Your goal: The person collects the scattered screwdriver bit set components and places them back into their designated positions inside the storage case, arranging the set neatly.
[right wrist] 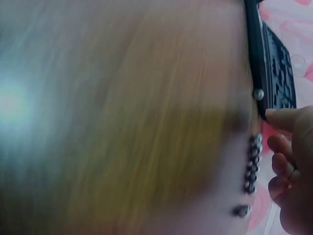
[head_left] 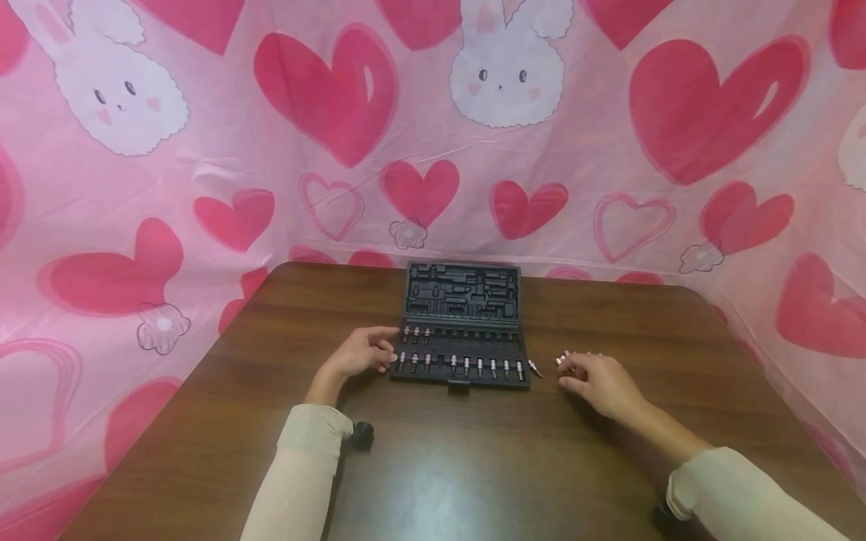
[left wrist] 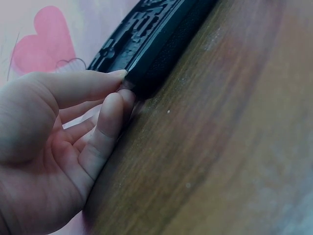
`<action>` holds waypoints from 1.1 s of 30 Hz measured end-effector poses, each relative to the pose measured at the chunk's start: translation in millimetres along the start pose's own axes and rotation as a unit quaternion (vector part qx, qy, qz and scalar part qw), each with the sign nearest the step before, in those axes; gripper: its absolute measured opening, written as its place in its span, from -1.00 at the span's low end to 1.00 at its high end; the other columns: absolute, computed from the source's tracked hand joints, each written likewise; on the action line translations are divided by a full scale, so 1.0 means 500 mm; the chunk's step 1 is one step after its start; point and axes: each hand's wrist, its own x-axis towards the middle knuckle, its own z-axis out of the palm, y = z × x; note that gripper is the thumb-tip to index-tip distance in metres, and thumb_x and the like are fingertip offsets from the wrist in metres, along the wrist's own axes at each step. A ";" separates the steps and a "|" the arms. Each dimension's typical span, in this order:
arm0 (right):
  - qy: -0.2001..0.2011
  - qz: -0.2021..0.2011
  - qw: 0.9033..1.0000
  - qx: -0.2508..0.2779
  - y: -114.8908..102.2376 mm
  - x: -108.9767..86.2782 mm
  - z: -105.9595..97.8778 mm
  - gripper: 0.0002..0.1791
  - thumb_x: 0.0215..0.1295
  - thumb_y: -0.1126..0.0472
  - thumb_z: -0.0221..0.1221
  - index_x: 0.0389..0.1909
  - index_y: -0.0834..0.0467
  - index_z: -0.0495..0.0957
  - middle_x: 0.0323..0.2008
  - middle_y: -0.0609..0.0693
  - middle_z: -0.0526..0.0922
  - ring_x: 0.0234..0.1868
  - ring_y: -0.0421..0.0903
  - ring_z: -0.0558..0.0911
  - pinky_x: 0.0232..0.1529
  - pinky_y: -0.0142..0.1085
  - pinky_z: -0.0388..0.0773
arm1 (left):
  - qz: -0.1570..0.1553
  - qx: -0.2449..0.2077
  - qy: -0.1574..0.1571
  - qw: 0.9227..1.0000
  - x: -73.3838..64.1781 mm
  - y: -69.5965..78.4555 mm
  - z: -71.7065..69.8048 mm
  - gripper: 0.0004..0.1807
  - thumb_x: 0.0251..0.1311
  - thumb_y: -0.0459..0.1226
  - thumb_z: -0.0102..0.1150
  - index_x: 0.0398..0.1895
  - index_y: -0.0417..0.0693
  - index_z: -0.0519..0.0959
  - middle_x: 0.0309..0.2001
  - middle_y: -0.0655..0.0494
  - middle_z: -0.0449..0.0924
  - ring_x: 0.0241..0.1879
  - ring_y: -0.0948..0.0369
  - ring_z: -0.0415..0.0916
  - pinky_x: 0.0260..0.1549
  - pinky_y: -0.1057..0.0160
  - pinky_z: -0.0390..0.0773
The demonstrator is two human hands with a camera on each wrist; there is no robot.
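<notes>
A dark socket case (head_left: 459,385) lies open on the table, its lid raised at the back. Several silvery bit sockets (head_left: 479,367) stand in its front row, with 3 more (head_left: 416,333) at the left of its back row. My left hand (head_left: 357,353) holds the case's left edge; in the left wrist view, thumb and fingers meet at its corner. Right of the case, my right hand (head_left: 604,382) hovers at a row of loose bit sockets (right wrist: 252,164), partly hiding them in the head view, fingers loosely bent with nothing seen between them. One loose bit socket (head_left: 534,367) lies beside the case.
The brown wooden table (head_left: 433,458) extends in front of and beside the case. Pink cloth (head_left: 433,135) with hearts and rabbits hangs behind the table and at both sides. Dark wrist devices show under both sleeves (head_left: 311,443).
</notes>
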 end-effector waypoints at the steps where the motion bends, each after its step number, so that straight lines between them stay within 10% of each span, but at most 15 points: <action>1: 0.003 -0.004 1.000 -0.004 0.005 -0.002 -0.002 -0.82 0.07 0.19 0.42 -0.30 0.04 0.65 -0.54 -0.27 0.48 -0.49 -0.24 0.43 -0.44 -0.24 0.36 | 0.000 0.000 0.000 1.000 0.000 0.000 0.000 -0.42 0.14 -0.50 0.22 0.29 -0.28 0.42 -0.32 -0.10 0.58 -0.42 0.11 0.54 -0.41 0.16 0.65; 14: 0.009 -0.026 0.999 -0.044 0.056 -0.025 -0.027 -0.79 0.04 0.17 0.43 -0.29 0.00 0.64 -0.51 -0.28 0.51 -0.51 -0.27 0.43 -0.47 -0.21 0.39 | -0.005 0.006 -0.001 1.000 0.003 0.000 0.002 -0.42 0.15 -0.49 0.21 0.30 -0.30 0.40 -0.31 -0.10 0.58 -0.43 0.12 0.53 -0.42 0.18 0.65; 23: 0.019 -0.047 0.995 -0.090 0.088 -0.039 -0.042 -0.78 0.04 0.16 0.42 -0.27 0.03 0.64 -0.48 -0.26 0.49 -0.47 -0.24 0.42 -0.45 -0.18 0.40 | 0.006 0.006 -0.012 1.000 -0.034 0.054 0.003 -0.44 0.16 -0.53 0.17 0.28 -0.42 0.37 -0.31 -0.17 0.57 -0.43 0.11 0.53 -0.39 0.15 0.65; 33: 0.012 -0.050 0.994 -0.095 0.110 -0.046 -0.056 -0.76 0.04 0.16 0.42 -0.25 0.04 0.66 -0.43 -0.22 0.58 -0.42 -0.20 0.51 -0.37 -0.10 0.49 | 0.000 0.008 -0.006 1.000 -0.003 0.004 -0.002 -0.43 0.17 -0.48 0.21 0.30 -0.31 0.39 -0.30 -0.10 0.59 -0.42 0.13 0.53 -0.39 0.18 0.65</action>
